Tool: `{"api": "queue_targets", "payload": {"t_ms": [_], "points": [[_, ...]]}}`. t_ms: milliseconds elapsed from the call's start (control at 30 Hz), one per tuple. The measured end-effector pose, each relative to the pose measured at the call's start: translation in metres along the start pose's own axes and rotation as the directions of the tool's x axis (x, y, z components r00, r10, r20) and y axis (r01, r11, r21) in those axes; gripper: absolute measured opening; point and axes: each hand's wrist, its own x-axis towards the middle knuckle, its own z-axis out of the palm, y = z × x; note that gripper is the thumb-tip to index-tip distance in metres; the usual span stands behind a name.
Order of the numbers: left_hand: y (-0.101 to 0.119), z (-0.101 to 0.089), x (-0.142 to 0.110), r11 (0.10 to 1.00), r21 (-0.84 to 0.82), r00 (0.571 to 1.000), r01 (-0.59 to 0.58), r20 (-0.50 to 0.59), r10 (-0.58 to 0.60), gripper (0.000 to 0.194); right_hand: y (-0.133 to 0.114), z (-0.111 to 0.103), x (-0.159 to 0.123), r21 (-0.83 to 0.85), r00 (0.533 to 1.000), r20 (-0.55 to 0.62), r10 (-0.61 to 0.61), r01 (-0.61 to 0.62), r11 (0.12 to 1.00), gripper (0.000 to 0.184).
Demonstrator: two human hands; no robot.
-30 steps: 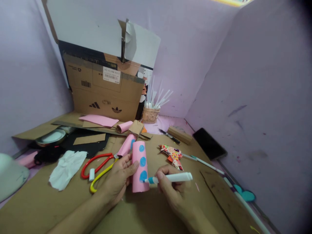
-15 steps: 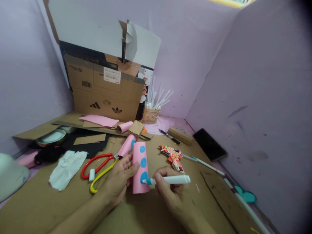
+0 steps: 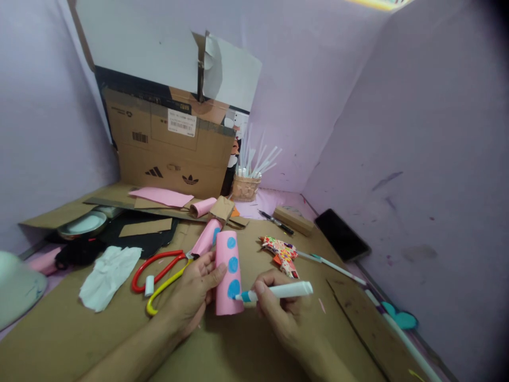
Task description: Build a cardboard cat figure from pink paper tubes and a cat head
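Observation:
A pink paper tube (image 3: 223, 276) with three blue dots down its face stands tilted in my left hand (image 3: 201, 284), thumb across its front and fingers behind. My right hand (image 3: 274, 305) pinches a white felt-tip marker (image 3: 290, 289) with a blue collar. The marker's tip touches the lowest dot at its lower right edge. Left of my left hand lie scissors (image 3: 159, 278) with one red and one yellow handle, and a small white marker cap (image 3: 149, 286) beside the red loop. Another pink tube (image 3: 205, 240) with blue dots lies just behind.
A floral-patterned glue gun (image 3: 280, 253) rests right of the tube, its cord running toward the right wall. Further back are a black pen (image 3: 276, 222), a phone (image 3: 342, 234), a basket of white sticks (image 3: 245, 188) and a cardboard box (image 3: 175, 148). Crumpled tissue (image 3: 109, 276) lies left.
The marker tip has shifted slightly right along the lowest dot, and blue now fills more of that dot. My left hand keeps the tube almost in place.

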Motion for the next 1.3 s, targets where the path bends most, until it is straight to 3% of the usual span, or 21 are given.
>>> {"api": "queue_targets", "payload": {"t_ms": [567, 1000, 1167, 1300], "points": [[-0.0028, -0.0026, 0.0030, 0.999, -0.032, 1.000, -0.017, 0.015, 0.017, 0.046, -0.0009, 0.0004, -0.0007, 0.049, 0.999, 0.019, 0.043, -0.043, 0.998, 0.028], [0.0012, -0.0002, 0.0001, 1.000, -0.005, 0.999, 0.010, 0.039, -0.009, 0.063, 0.0003, 0.0008, -0.0008, 0.073, 1.000, 0.009, 0.029, -0.029, 0.997, 0.028], [0.0001, -0.0008, 0.0002, 1.000, 0.005, 1.000, 0.008, 0.019, -0.008, 0.063, -0.0006, -0.0001, -0.0006, 0.068, 0.996, -0.069, 0.048, -0.043, 0.997, 0.029], [-0.0004, -0.0023, 0.0003, 1.000, 0.004, 1.000, 0.007, 0.025, -0.007, 0.064, -0.0006, -0.0009, -0.0001, 0.034, 0.999, -0.051, 0.007, -0.005, 0.999, 0.028]]}}
